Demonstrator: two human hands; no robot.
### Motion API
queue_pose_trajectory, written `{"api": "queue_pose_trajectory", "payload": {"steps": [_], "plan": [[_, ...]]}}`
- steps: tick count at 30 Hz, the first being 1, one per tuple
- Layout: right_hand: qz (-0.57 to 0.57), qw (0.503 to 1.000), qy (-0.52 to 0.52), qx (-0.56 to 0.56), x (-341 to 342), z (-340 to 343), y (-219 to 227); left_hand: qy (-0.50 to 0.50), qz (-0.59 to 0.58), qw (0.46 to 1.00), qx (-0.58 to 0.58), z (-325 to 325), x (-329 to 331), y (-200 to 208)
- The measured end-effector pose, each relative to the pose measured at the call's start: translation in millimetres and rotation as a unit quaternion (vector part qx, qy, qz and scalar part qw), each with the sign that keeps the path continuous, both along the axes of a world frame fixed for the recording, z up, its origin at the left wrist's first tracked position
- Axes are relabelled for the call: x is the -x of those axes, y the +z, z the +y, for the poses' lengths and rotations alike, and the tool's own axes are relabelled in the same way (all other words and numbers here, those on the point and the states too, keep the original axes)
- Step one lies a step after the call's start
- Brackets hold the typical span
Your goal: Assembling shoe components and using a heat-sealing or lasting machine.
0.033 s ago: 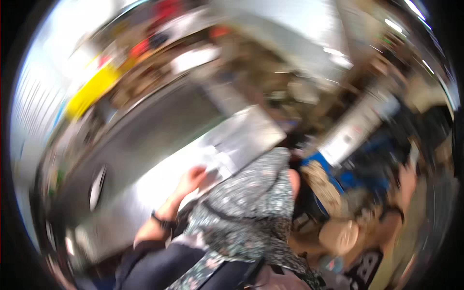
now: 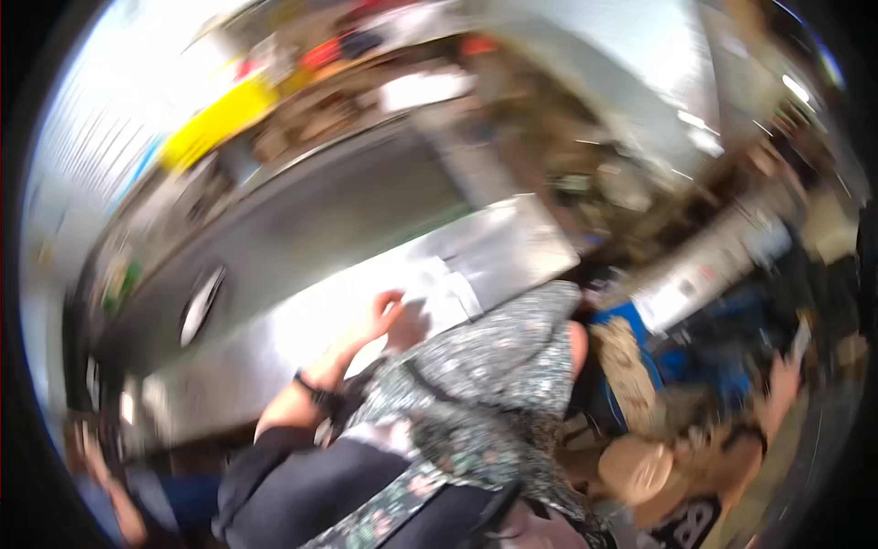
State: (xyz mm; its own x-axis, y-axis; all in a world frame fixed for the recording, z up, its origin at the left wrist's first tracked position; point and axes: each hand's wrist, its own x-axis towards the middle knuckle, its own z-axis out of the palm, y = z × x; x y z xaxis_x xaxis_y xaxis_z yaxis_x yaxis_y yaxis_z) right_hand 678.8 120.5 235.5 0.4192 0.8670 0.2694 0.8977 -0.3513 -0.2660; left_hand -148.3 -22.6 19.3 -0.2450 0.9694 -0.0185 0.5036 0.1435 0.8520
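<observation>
My left hand [image 2: 382, 316], with a black wristband or watch, hovers over or rests on the shiny metal counter [image 2: 219, 384]. Its fingers look loosely bent and slightly apart, and I make out nothing between them. Just right of them lies a flat whitish sheet or label [image 2: 453, 288] on the metal. A dark patch, perhaps the hand's shadow or reflection, shows below the fingertips. My floral apron [image 2: 466, 366] is against the counter's near edge. My right hand does not show as far as I can make out. Motion blur hides finer detail.
A long pale-ended object [image 2: 203, 306] lies in the counter's dark recessed part. Behind stands a shelf with a yellow bin [image 2: 219, 123]. On the right are a blue crate [image 2: 617, 316] and what appears to be another person's hand [image 2: 783, 377] holding something narrow. A further person's arm [image 2: 119, 508] shows lower left.
The whole view has turned clockwise, the counter and shelf shifting rightward in the picture. My left hand appears slightly higher and farther right, its fingers a little more apart.
</observation>
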Motion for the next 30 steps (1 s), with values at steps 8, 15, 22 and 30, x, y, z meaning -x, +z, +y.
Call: {"api": "queue_pose_trajectory", "payload": {"steps": [8, 15, 22, 30], "plan": [[-0.465, 0.882, 0.031, -0.07, 69.0, 42.2, -18.3, 0.348, 0.429, 0.827, 0.107, -172.2, 201.3, -15.7], [-0.045, 0.912, 0.403, -0.052, 270.5, -35.5, -250.9, 0.405, 0.387, 0.714, 0.42, -276.3, 419.7, -5.6], [0.191, 0.979, 0.025, 0.062, 321.5, -153.3, -284.4, 0.189, 0.295, 0.903, 0.248, -5.4, 405.3, 0.5], [0.247, 0.964, -0.07, 0.064, 312.6, -258.0, -274.3, -0.011, 0.08, 0.99, 0.12, 55.2, 276.1, -14.2]]}}
